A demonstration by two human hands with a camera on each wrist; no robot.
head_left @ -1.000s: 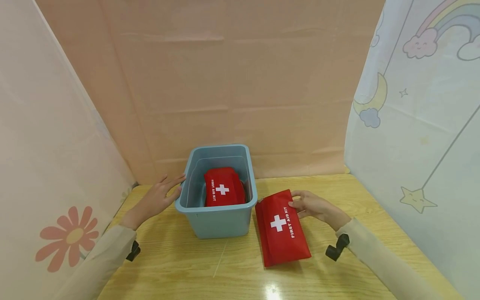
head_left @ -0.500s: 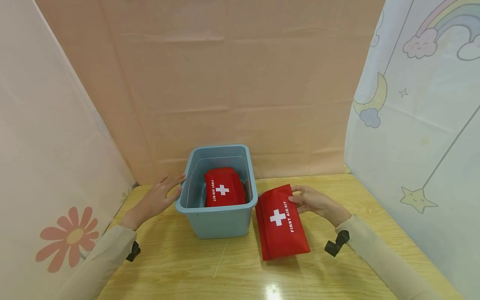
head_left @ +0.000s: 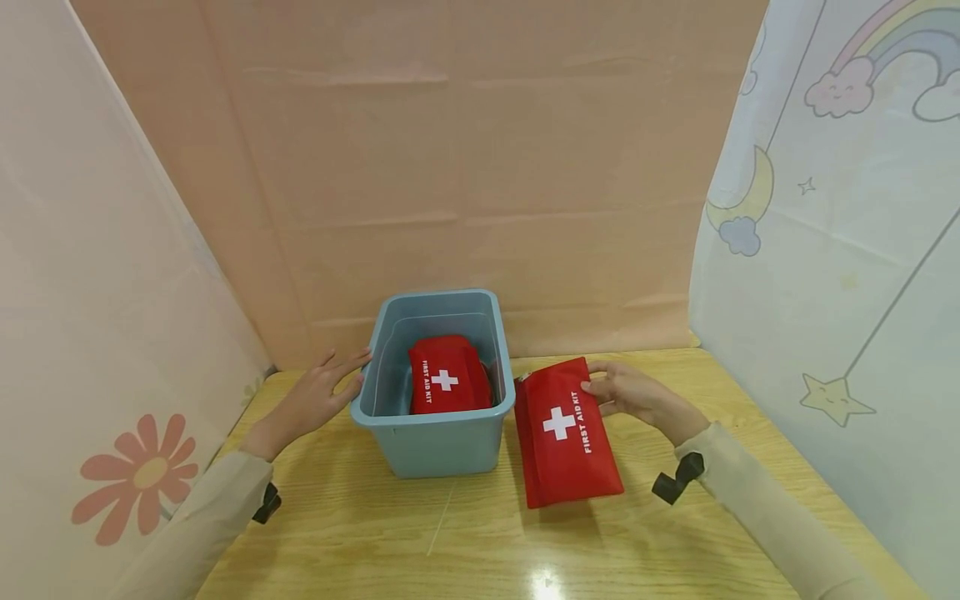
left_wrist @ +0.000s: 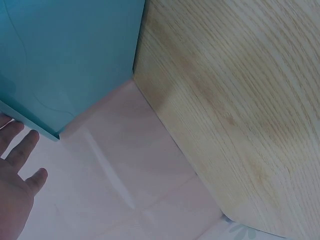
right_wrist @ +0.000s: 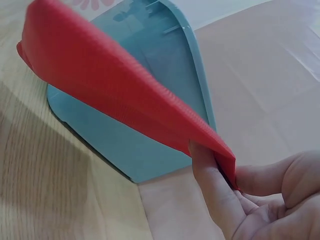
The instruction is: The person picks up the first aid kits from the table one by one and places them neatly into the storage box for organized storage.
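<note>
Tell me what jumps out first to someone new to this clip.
The red first aid pouch, pinched at its far corner by the right hand, beside the blue bin. A second red pouch lies inside that bin, whose left rim the left hand touches.

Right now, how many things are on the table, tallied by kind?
Red first aid pouches: 2, one in the bin, one pinched by the right hand
Blue plastic bin: 1, touched by the left hand
Total: 3

One kit (head_left: 448,376) in bin (head_left: 435,442); 2nd kit (head_left: 564,433) just right of bin, on table (head_left: 375,533).
</note>
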